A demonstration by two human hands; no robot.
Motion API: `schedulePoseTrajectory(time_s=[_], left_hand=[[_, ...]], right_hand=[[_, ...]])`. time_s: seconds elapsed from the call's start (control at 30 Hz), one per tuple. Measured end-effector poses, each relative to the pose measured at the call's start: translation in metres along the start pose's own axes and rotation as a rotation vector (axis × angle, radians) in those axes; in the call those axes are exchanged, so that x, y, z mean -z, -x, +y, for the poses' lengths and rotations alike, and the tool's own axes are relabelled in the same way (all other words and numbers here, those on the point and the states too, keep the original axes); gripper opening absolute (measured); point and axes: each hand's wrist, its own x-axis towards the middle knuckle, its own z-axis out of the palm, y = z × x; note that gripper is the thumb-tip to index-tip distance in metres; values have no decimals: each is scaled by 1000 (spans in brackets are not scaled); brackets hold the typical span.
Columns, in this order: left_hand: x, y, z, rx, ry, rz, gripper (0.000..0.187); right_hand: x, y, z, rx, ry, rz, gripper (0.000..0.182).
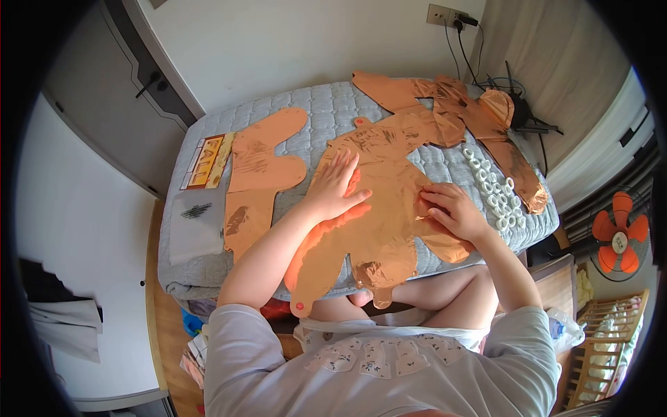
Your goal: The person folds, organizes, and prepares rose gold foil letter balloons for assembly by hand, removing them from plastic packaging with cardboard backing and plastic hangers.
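Note:
A large flat copper-coloured foil piece (pixel 379 201) lies across the quilted grey mattress, its near end reaching over the front edge. My left hand (pixel 339 187) rests flat on its left part, fingers spread. At its right edge is my right hand (pixel 453 210), fingers bent and pressed together on the foil; whether a bit of it is pinched is hard to see. More foil (pixel 260 167) lies at the left, with rounded lobes. Another crumpled foil piece (pixel 486 121) stretches over the back right. Several small white rings (pixel 497 194) lie in rows right of my right hand.
A printed card (pixel 208 161) and a clear plastic sheet (pixel 198 224) lie at the mattress's left. A black router (pixel 528 115) with cables stands at the back right. An orange-bladed fan (pixel 620 240) and a wooden rack (pixel 611 340) are at the right.

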Motion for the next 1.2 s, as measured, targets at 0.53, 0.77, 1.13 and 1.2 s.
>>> schedulePoseTrajectory(time_s=[0.53,0.77,1.13,1.2], left_hand=[[-7,-2,3,18,-227,-25,110],[-5,-3,4,26,-284,-33,110],[-3,-1,9,40,-278,-28,112],[-4,-1,8,37,-266,-22,113]], right_hand=[[13,-12,7,-94,-210,-45,40],[30,-118,49,-534,-161,45,41],[1,-209,119,-850,-202,168,70],[10,-212,117,-904,-293,-39,76]])
